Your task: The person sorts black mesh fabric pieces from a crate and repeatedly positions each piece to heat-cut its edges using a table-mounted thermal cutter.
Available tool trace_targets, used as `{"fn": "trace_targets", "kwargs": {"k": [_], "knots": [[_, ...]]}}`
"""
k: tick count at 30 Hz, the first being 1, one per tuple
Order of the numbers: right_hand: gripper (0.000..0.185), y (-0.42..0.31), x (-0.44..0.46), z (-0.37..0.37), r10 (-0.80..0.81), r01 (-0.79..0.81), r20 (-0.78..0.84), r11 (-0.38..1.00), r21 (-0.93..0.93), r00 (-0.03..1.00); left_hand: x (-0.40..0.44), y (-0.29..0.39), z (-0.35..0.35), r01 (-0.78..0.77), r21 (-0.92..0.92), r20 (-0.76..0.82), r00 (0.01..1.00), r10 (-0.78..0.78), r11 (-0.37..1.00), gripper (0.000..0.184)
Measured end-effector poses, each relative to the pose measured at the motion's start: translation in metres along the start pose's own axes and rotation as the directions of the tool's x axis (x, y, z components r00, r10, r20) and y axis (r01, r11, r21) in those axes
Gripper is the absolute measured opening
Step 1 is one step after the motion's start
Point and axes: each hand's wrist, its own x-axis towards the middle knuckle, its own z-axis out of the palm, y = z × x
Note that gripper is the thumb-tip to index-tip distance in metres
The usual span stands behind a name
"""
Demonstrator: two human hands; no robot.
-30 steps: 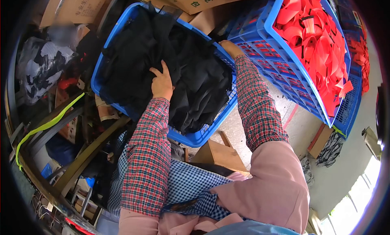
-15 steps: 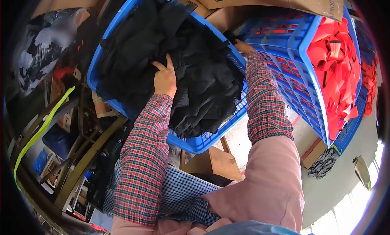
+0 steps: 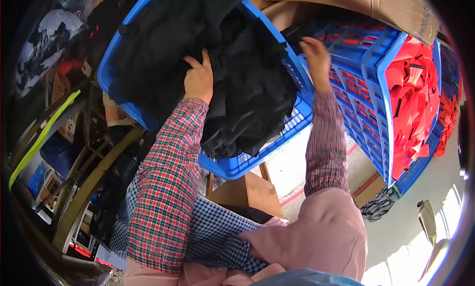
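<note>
Black mesh-like fabric pieces (image 3: 247, 83) fill a blue plastic basket (image 3: 230, 168). On top of the fabric rests my left hand (image 3: 199, 78), two fingers stretched out and apart, the others partly hidden. Just past the basket's right side my right hand (image 3: 316, 61) is raised, slightly blurred, with thumb and fingers apart and nothing visible between them. It is between that basket and a tilted blue crate (image 3: 368, 83) that holds red strips (image 3: 413, 98).
A cardboard box (image 3: 346, 1) lies across the top. Below the basket stands a brown box (image 3: 250, 194). Metal frames (image 3: 99, 182) and a yellow-green strip (image 3: 44, 135) are at the left. Plastic-wrapped material (image 3: 47, 44) is at the upper left.
My right hand has come off the basket's right rim and lifted beside it. My left hand stays on the fabric. The view has shifted, with the brown box and metal frames now higher and further left.
</note>
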Motion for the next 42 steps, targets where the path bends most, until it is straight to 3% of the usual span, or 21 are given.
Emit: {"fn": "trace_targets", "kwargs": {"k": [1, 3, 5, 7, 9, 11, 13, 15, 18, 21, 23, 26, 28, 30, 32, 34, 35, 37, 39, 41, 42], "knots": [[0.026, -0.042, -0.024, -0.006, -0.053, 0.07, -0.142, 0.99, 0.119, 0.988, 0.0, 0.0, -0.001, 0.0, 0.006, -0.002, 1.0, 0.0, 1.0, 0.071], [0.02, -0.106, -0.084, -0.02, -0.05, 0.078, -0.207, 0.989, 0.129, 0.977, -0.001, 0.0, -0.002, -0.008, 0.024, 0.003, 1.0, 0.008, 1.0, 0.071], [0.02, -0.121, -0.148, -0.029, -0.1, 0.087, 0.024, 0.945, 0.314, 0.995, 0.0, -0.001, -0.004, -0.022, 0.044, 0.012, 1.0, 0.022, 0.999, 0.07], [0.021, -0.119, -0.179, -0.025, -0.193, 0.207, 0.38, 0.978, 0.004, 0.905, 0.0, -0.001, -0.004, -0.028, 0.03, -0.002, 1.0, 0.028, 0.999, 0.069], [0.022, -0.116, -0.202, -0.013, 0.082, 0.135, 0.628, 0.948, -0.289, 0.774, 0.001, -0.002, 0.002, -0.021, 0.015, -0.025, 0.999, 0.021, 1.0, 0.069], [0.045, -0.095, -0.204, 0.013, -0.063, 0.275, 0.445, 0.86, -0.43, 0.893, 0.002, -0.004, 0.004, -0.024, -0.028, -0.043, 0.999, 0.022, 0.999, 0.069], [0.073, -0.095, -0.187, 0.053, 0.109, 0.086, 0.225, 0.701, -0.708, 0.968, -0.002, -0.003, 0.002, -0.03, -0.058, -0.034, 0.999, 0.028, 0.998, 0.068], [0.097, -0.048, -0.175, 0.098, 0.371, -0.12, 0.173, 0.646, -0.754, 0.912, -0.001, -0.004, -0.003, -0.035, -0.069, -0.013, 0.999, 0.034, 0.997, 0.067], [0.088, -0.018, -0.173, 0.127, 0.349, -0.244, 0.137, 0.84, -0.485, 0.927, 0.002, -0.005, 0.004, -0.039, -0.095, 0.046, 0.998, 0.043, 0.995, 0.097], [0.076, 0.033, -0.151, 0.118, 0.548, -0.292, 0.482, 0.81, -0.508, 0.683, 0.001, -0.003, -0.01, -0.073, -0.123, 0.066, 0.994, 0.082, 0.99, 0.092], [0.081, 0.134, -0.139, 0.132, 0.486, -0.115, 0.503, 0.792, -0.6, 0.715, 0.0, -0.003, -0.024, -0.106, -0.18, 0.166, 0.977, 0.136, 0.978, 0.103], [0.065, 0.115, -0.118, 0.127, 0.522, -0.021, 0.556, 0.741, -0.671, 0.647, -0.013, -0.017, -0.051, -0.135, -0.292, 0.274, 0.937, 0.218, 0.947, 0.103], [0.047, 0.121, -0.116, 0.127, 0.398, 0.39, 0.67, 0.584, -0.712, 0.627, -0.03, -0.03, -0.069, -0.149, -0.388, 0.24, 0.936, 0.256, 0.909, 0.095], [0.039, 0.144, -0.113, 0.127, 0.357, 0.541, 0.741, 0.516, -0.664, 0.569, -0.054, -0.044, -0.093, -0.16, -0.484, 0.191, 0.94, 0.282, 0.86, 0.079], [0.041, 0.157, -0.12, 0.135, 0.46, 0.132, 0.527, 0.651, -0.747, 0.715, -0.08, -0.052, -0.128, -0.216, -0.498, 0.145, 0.934, 0.326, 0.84, 0.058], [0.048, 0.113, -0.14, 0.145, 0.522, -0.23, 0.138, 0.579, -0.782, 0.842, -0.124, -0.062, -0.168, -0.261, -0.533, 0.014, 0.948, 0.317, 0.805, 0.047], [0.052, 0.09, -0.15, 0.144, 0.546, -0.414, -0.071, 0.538, -0.734, 0.835, -0.149, -0.065, -0.189, -0.27, -0.57, -0.053, 0.955, 0.293, 0.776, 0.044], [0.05, 0.049, -0.167, 0.139, 0.541, -0.362, -0.068, 0.459, -0.811, 0.838, -0.2, -0.08, -0.22, -0.25, -0.621, -0.148, 0.968, 0.202, 0.743, 0.041], [0.048, -0.007, -0.171, 0.124, 0.472, -0.202, 0.099, 0.546, -0.813, 0.876, -0.25, -0.103, -0.241, -0.179, -0.674, -0.157, 0.983, 0.098, 0.716, 0.037], [0.044, -0.085, -0.177, 0.093, 0.282, 0.084, 0.421, 0.741, -0.667, 0.862, -0.292, -0.122, -0.263, -0.019, -0.818, 0.019, 0.998, 0.059, 0.576, 0.032], [0.045, -0.13, -0.196, 0.085, -0.184, 0.284, 0.327, 0.914, -0.291, 0.927, -0.308, -0.131, -0.263, -0.067, -0.798, -0.028, 0.997, 0.074, 0.599, 0.024]]}}
